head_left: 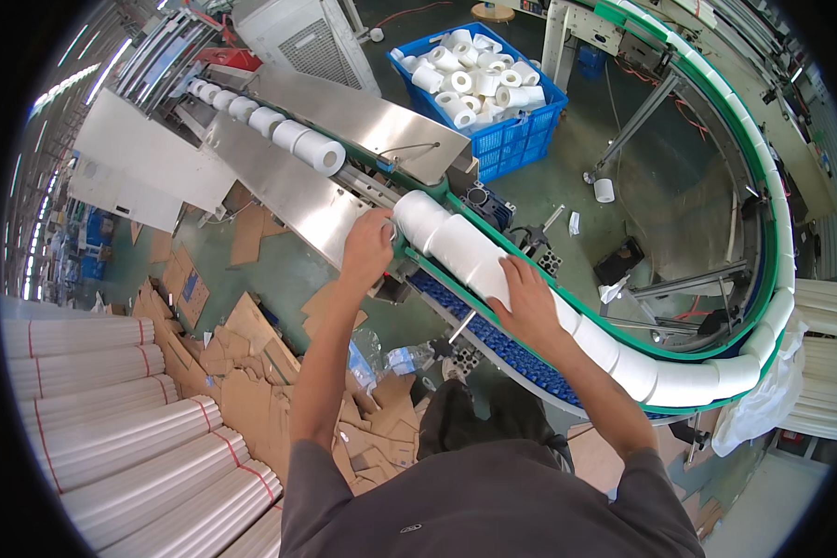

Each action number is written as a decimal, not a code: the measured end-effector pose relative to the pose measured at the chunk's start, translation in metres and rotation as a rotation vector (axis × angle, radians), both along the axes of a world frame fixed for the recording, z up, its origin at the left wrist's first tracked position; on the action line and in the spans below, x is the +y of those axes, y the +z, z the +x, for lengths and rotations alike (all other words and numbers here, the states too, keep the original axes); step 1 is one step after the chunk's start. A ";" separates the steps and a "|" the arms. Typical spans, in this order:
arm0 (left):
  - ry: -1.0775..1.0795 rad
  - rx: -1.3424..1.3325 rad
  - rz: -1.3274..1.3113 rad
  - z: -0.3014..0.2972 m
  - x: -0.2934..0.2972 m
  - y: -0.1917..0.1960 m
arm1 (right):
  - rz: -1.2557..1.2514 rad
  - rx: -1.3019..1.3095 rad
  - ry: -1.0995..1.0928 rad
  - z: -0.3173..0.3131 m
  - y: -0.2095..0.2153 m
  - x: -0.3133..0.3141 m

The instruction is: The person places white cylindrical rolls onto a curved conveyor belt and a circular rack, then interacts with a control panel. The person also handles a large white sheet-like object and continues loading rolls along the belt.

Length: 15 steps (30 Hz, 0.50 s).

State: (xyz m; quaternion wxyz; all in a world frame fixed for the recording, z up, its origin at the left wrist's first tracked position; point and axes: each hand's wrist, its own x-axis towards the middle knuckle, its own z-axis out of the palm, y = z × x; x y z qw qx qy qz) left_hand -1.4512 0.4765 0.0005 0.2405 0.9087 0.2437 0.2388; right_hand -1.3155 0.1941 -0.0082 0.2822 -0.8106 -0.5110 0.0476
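Note:
A row of white toilet paper rolls (465, 249) lies end to end on the curved conveyor with green side rails (567, 296). My right hand (527, 302) rests on top of these rolls, fingers stretched out and thumb apart. Further left, my left hand (369, 244) is closed at the near rail, by the gap where the straight feed meets the curved belt. Its fingertips are partly hidden, so what they grip is unclear. Across that gap, another toilet paper roll (322, 154) leads a line on the straight feed, its core facing me.
A blue crate (516, 144) heaped with loose rolls stands beyond the conveyor. Flattened cardboard (251, 400) litters the floor at left, beside bundled long white tubes (149, 465). One roll (604, 191) lies on the floor inside the curve. Metal plates (293, 200) flank the feed.

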 end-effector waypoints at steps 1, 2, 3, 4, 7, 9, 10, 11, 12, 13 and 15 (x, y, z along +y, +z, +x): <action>-0.018 0.078 0.124 0.015 0.023 -0.022 | -0.024 0.005 -0.049 0.001 -0.008 0.025; -0.020 0.354 0.167 0.031 0.041 -0.034 | -0.059 -0.017 -0.071 0.003 -0.018 0.044; -0.028 0.627 0.213 0.047 0.056 -0.042 | -0.094 -0.042 -0.094 0.004 -0.025 0.059; -0.029 0.695 0.131 0.063 0.065 -0.043 | -0.142 -0.047 -0.113 0.007 -0.030 0.072; -0.104 0.764 -0.134 0.092 0.089 -0.048 | -0.235 -0.071 -0.141 0.015 -0.040 0.096; -0.240 0.632 -0.326 0.082 0.115 -0.065 | -0.223 -0.087 -0.119 0.008 -0.040 0.107; -0.220 0.668 -0.516 0.075 0.128 -0.081 | -0.260 -0.017 -0.100 0.004 -0.035 0.113; -0.245 0.713 -0.500 0.091 0.123 -0.066 | -0.202 -0.025 -0.130 0.010 -0.043 0.110; -0.228 0.681 -0.402 0.092 0.117 -0.068 | -0.188 0.001 -0.130 0.012 -0.042 0.110; -0.225 0.617 -0.430 0.087 0.122 -0.077 | -0.176 0.012 -0.103 0.012 -0.041 0.111; -0.244 0.361 -0.658 0.088 0.114 -0.050 | -0.194 -0.005 -0.069 0.021 -0.041 0.110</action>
